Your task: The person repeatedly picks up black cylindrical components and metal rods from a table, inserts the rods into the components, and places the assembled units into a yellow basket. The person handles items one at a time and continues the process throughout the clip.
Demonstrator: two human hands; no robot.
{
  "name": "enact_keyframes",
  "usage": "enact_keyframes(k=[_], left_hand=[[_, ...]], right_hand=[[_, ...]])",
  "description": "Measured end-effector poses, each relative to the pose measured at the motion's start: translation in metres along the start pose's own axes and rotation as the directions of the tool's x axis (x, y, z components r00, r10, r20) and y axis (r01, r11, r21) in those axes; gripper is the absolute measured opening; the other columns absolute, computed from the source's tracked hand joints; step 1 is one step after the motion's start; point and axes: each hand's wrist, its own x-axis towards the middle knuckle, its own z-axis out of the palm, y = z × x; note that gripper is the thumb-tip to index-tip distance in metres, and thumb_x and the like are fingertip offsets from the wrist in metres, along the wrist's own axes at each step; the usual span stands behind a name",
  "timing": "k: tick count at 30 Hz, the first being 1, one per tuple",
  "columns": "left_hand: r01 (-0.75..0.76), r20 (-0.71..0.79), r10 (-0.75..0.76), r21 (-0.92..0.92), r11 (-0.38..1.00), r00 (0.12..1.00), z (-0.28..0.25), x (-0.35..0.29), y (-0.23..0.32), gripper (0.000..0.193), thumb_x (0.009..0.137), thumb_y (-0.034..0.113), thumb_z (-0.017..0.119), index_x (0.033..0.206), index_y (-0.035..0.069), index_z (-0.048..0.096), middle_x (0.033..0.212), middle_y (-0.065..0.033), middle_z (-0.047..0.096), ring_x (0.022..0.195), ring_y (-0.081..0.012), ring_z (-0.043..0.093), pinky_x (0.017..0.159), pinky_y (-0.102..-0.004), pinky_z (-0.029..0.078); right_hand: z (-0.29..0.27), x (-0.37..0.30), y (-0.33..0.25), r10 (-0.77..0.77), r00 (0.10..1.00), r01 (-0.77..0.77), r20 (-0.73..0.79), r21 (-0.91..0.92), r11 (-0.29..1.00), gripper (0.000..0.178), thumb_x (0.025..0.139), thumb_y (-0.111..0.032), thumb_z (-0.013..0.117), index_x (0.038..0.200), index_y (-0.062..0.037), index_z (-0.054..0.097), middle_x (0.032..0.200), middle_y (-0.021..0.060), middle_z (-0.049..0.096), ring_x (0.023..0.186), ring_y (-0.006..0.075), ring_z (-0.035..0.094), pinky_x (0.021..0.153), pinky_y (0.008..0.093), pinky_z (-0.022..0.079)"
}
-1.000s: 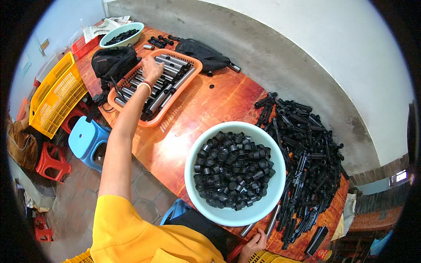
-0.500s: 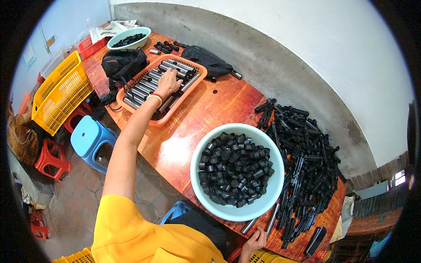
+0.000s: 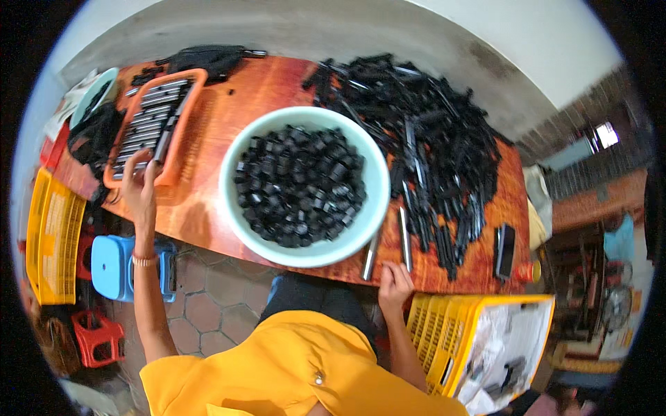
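Observation:
My left hand (image 3: 140, 186) reaches over the near rim of an orange basket (image 3: 189, 132). Its thumb and fingers are apart, somewhat blurred, close to the ends of silver metal tubes (image 3: 154, 116) lying in rows inside. A beaded bracelet is on that wrist. At the table's front edge, my right hand (image 3: 395, 286) is closed with curled fingers; what they hold, if anything, is hidden. Just beyond it lies a silver tube (image 3: 404, 239), and a second silver tube (image 3: 371, 258) lies to its left. A pale green basin (image 3: 234, 236) full of short black caps (image 3: 298, 184) stands between my hands.
A large heap of black tubular parts (image 3: 430, 139) covers the table's right side. A phone (image 3: 504, 251) lies near the right edge. Below stands a yellow crate (image 3: 444, 340); at left are a blue stool (image 3: 113, 269), a red stool (image 3: 97, 338) and another yellow crate (image 3: 55, 243).
The view has swung to the right, showing the yellow crate below the table. My left hand has drawn back from over the tubes to the basket's near rim. My right hand stays by the tubes.

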Motion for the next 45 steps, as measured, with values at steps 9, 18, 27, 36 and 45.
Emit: enact_keyframes(k=[9, 18, 27, 36, 45], left_hand=[[0.366, 0.1, -0.353, -0.202, 0.908, 0.93, 0.059, -0.126, 0.053, 0.039, 0.092, 0.015, 0.056, 0.127, 0.003, 0.047, 0.111, -0.0127, 0.052, 0.089, -0.0169, 0.06, 0.068, -0.0269, 0.056], [0.637, 0.199, -0.615, -0.395, 0.662, 0.763, 0.135, -0.158, 0.091, 0.061, 0.087, 0.022, 0.058, 0.14, 0.007, 0.031, 0.119, -0.0078, 0.044, 0.101, -0.0162, 0.045, 0.088, -0.03, 0.039], [0.545, 0.052, -0.549, -0.224, 0.808, 0.834, 0.128, -0.145, 0.046, 0.053, 0.084, 0.015, 0.047, 0.135, 0.001, 0.039, 0.107, -0.0081, 0.051, 0.089, -0.0169, 0.05, 0.077, -0.03, 0.043], [0.486, 0.065, -0.482, -0.166, 0.858, 0.874, 0.108, -0.129, 0.012, 0.036, 0.087, 0.018, 0.048, 0.118, -0.001, 0.049, 0.098, -0.0052, 0.051, 0.088, -0.0152, 0.047, 0.079, -0.0284, 0.039], [0.031, -0.218, -0.018, 0.056, 0.998, 0.976, 0.125, -0.148, 0.138, 0.045, 0.094, 0.027, 0.05, 0.127, -0.003, 0.044, 0.115, -0.0113, 0.054, 0.106, -0.0208, 0.052, 0.093, -0.0336, 0.041]], right_hand=[[-0.003, 0.004, -0.018, 0.193, 0.972, -0.192, 0.131, -0.021, 0.981, 0.043, 0.083, -0.015, 0.063, 0.121, 0.0013, 0.051, 0.077, 0.0096, 0.056, 0.057, 0.0159, 0.053, 0.055, 0.0283, 0.044], [0.009, 0.025, -0.037, 0.219, 0.947, -0.138, 0.236, -0.317, 0.938, 0.077, 0.076, -0.023, 0.063, 0.14, -0.0003, 0.025, 0.106, 0.0258, 0.05, 0.089, 0.044, 0.057, 0.07, 0.0509, 0.049], [0.0, 0.019, -0.012, 0.339, 0.919, -0.354, 0.203, 0.042, 0.934, 0.05, 0.083, -0.016, 0.05, 0.128, 0.0044, 0.042, 0.104, 0.0271, 0.056, 0.089, 0.0418, 0.058, 0.079, 0.047, 0.046], [-0.04, 0.014, -0.013, 0.431, 0.758, -0.618, 0.49, 0.75, 0.234, 0.046, 0.089, -0.014, 0.039, 0.132, 0.0025, 0.04, 0.078, 0.0041, 0.054, 0.053, 0.0087, 0.05, 0.045, 0.0233, 0.043], [-0.049, 0.018, -0.062, 0.287, 0.854, -0.52, 0.434, 0.717, 0.464, 0.056, 0.088, -0.008, 0.048, 0.14, 0.0, 0.029, 0.107, 0.011, 0.052, 0.069, 0.011, 0.054, 0.056, 0.0237, 0.047]])
